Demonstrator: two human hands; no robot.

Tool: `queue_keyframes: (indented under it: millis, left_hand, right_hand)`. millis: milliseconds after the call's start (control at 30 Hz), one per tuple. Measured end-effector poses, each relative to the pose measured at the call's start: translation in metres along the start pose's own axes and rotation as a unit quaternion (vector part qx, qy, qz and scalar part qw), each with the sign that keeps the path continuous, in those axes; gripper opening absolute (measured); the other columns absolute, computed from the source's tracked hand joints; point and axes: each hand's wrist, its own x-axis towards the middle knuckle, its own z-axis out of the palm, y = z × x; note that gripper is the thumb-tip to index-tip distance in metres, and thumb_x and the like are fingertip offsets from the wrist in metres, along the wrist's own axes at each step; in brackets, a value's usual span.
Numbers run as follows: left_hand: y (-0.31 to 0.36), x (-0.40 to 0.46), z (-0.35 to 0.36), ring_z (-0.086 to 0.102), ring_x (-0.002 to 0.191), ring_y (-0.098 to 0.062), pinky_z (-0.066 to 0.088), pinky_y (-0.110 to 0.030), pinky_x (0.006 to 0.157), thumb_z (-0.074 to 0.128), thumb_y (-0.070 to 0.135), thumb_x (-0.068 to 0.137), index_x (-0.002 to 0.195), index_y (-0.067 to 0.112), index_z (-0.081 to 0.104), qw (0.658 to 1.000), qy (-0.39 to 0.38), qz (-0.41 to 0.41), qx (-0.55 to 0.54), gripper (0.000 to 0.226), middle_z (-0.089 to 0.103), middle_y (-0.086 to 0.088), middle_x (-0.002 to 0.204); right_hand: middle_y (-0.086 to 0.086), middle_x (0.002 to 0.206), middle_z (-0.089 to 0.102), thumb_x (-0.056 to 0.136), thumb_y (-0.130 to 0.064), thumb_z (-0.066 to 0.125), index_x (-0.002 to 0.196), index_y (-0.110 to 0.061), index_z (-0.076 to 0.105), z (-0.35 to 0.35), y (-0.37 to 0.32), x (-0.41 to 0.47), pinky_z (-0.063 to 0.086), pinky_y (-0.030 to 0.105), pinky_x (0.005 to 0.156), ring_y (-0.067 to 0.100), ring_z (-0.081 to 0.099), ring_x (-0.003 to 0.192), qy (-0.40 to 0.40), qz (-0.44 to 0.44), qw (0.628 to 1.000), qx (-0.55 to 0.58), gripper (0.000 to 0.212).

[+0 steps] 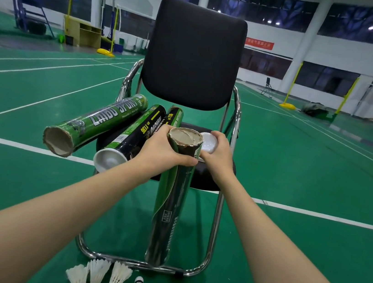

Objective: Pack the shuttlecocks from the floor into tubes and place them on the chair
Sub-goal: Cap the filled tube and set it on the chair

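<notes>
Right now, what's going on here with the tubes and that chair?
A person is packing shuttlecocks on a badminton court. Their left hand grips an upright open tube in front of the black chair, while the right hand holds a white cap beside the tube's torn mouth. Three other tubes lie on the chair seat. Several shuttlecocks remain on the green floor below, not yet packed.

One wide-angle view only, from the person's head, facing forward and down over both forearms. It sits close above the chair (193,53), with the floor (21,166) below and the hall behind bent at the edges.
</notes>
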Motion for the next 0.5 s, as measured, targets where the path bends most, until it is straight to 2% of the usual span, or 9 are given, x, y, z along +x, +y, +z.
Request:
queue_keyframes:
  millis: [167, 367, 500]
  left_hand:
    - [-0.003, -0.001, 0.000, 0.060, 0.102, -0.013, 0.048, -0.032, 0.090, 0.091, 0.024, 0.055, 0.114, 0.020, 0.051, 1.000, -0.005, -0.006, 0.005, 0.072, 0.065, 0.004, 0.107]
    - [-0.002, -0.004, -0.002, 0.059, 0.103, -0.015, 0.048, -0.036, 0.093, 0.091, 0.022, 0.056, 0.111, 0.022, 0.049, 1.000, -0.004, -0.015, 0.003, 0.069, 0.063, 0.004, 0.106]
    - [-0.002, -0.007, -0.002, 0.060, 0.102, -0.017, 0.049, -0.038, 0.092, 0.091, 0.021, 0.057, 0.110, 0.021, 0.049, 1.000, -0.008, -0.019, 0.007, 0.068, 0.064, 0.003, 0.105]
  right_hand:
    - [0.005, 0.126, 0.043, 0.068, -0.017, 0.078, 0.126, -0.013, 0.045, -0.020, -0.016, -0.007, 0.032, 0.021, 0.091, 0.014, 0.042, 0.108, -0.022, -0.027, 0.999, 0.006, 0.066]
    - [0.006, 0.127, 0.035, 0.068, -0.011, 0.078, 0.131, -0.011, 0.040, -0.039, -0.044, -0.018, 0.024, 0.013, 0.094, 0.007, 0.035, 0.107, -0.067, -0.057, 0.996, -0.006, 0.073]
    - [0.007, 0.126, 0.032, 0.068, -0.009, 0.077, 0.132, -0.011, 0.041, -0.049, -0.059, -0.026, 0.020, 0.006, 0.090, 0.010, 0.036, 0.110, -0.102, -0.078, 0.991, -0.041, 0.074]
